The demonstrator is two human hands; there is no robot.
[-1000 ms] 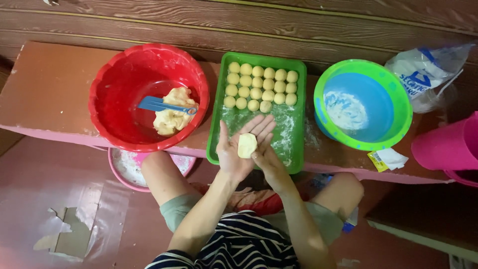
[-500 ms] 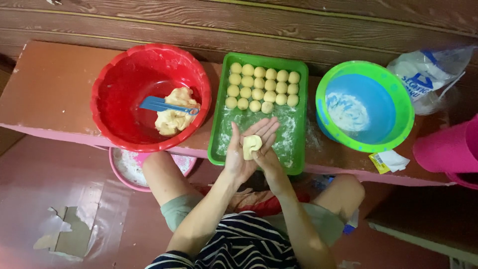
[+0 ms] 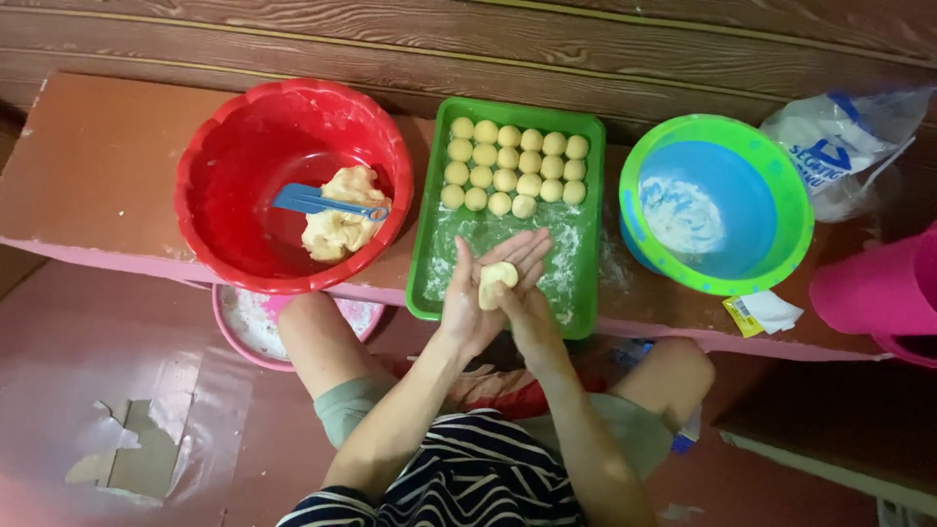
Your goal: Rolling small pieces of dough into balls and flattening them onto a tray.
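Observation:
A pale dough piece (image 3: pixel 495 283) lies pressed between my two palms over the near half of a green tray (image 3: pixel 429 263). My left hand (image 3: pixel 468 303) is underneath with fingers spread upward; my right hand (image 3: pixel 527 298) lies against it from the right. Several small dough balls (image 3: pixel 514 166) sit in rows at the tray's far end, and flour dusts its near half. To the left, a red basin (image 3: pixel 244 146) holds a lump of dough (image 3: pixel 337 224) and a blue spatula (image 3: pixel 317 202).
A green-rimmed blue bowl (image 3: pixel 717 215) with flour stands right of the tray. A flour bag (image 3: pixel 839 146) lies at the far right, a pink container (image 3: pixel 878 293) below it. A small packet (image 3: pixel 761 312) rests near the bench edge. A pink bowl (image 3: pixel 254 327) sits under the bench.
My hands have shifted slightly against each other around the dough piece, staying over the tray's near half. Everything else is unmoved.

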